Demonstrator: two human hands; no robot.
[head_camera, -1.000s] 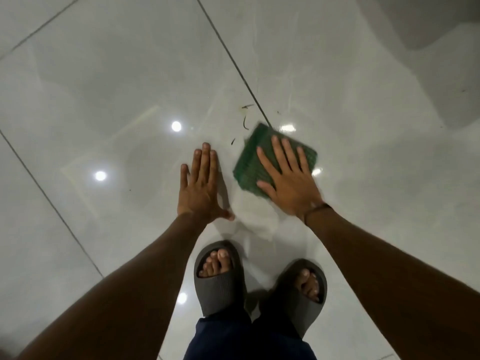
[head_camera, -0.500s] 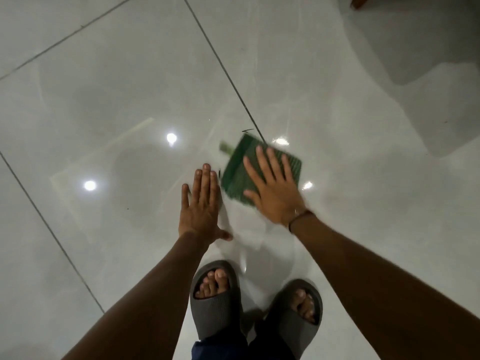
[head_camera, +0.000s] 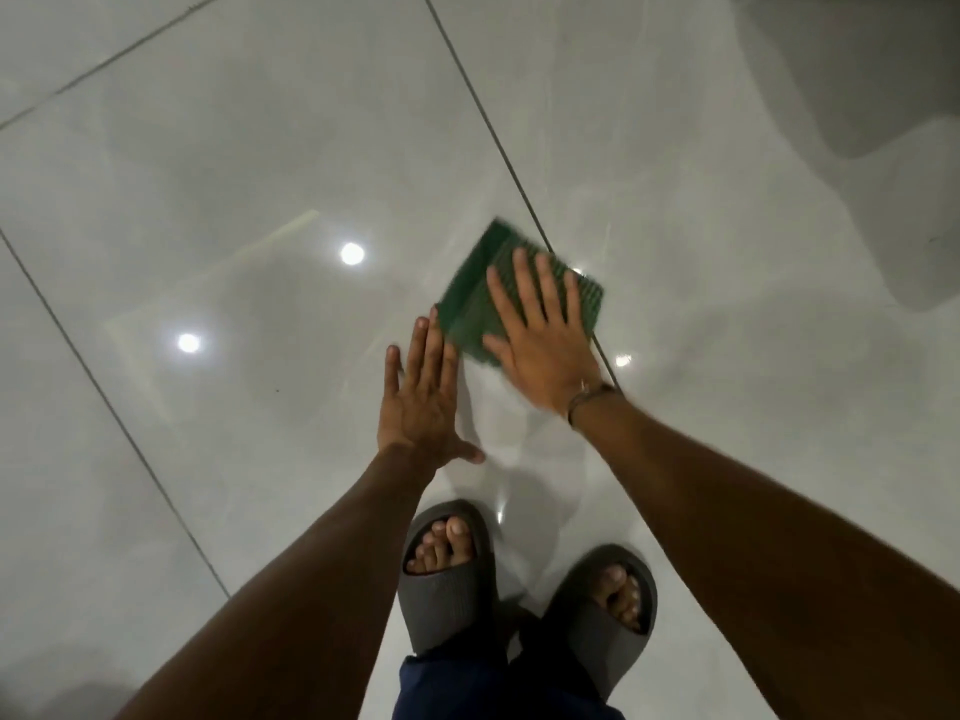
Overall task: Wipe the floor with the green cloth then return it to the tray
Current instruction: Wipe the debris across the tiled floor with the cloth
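The green cloth (head_camera: 475, 291) lies folded flat on the glossy grey tile floor (head_camera: 218, 163), across a dark grout line. My right hand (head_camera: 540, 335) presses palm-down on the cloth, fingers spread, covering its near right part. My left hand (head_camera: 421, 392) rests flat on the bare tile just left of the cloth, fingers together and pointing forward, its fingertips close to the cloth's near left edge. No tray is in view.
My two feet in dark grey slides (head_camera: 447, 579) stand directly behind my hands. Grout lines (head_camera: 483, 106) cross the tiles diagonally. Ceiling lights reflect as bright spots (head_camera: 351, 253) on the left. A dark shadowed area (head_camera: 857, 85) covers the top right.
My right hand has slid the cloth left and then back to the right over the grout line. My left hand has stayed planted on the tile.
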